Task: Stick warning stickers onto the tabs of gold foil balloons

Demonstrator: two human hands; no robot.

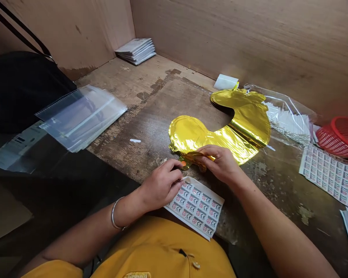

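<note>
A stack of shiny gold foil balloons (191, 135), flat and curved in outline, lies on the table in front of me. My right hand (222, 164) pinches the near edge of the top foil, lifting a flap of it. My left hand (162, 183) is closed at the upper left corner of a sticker sheet (201, 210) printed with rows of small CE labels. The left fingertips are close to the balloon's small tabs, where a bit of orange shows. The sheet's near edge rests against my yellow clothing, and its left part is hidden by my hand.
Clear plastic sleeves (84, 116) lie at the left by a black bag (26, 88). Folded papers (137, 50) are stacked in the back corner. At right are a plastic bag of white sticks (290, 119), a red basket (338, 137) and another label sheet (330, 175). Wooden panels (249, 42) border the table.
</note>
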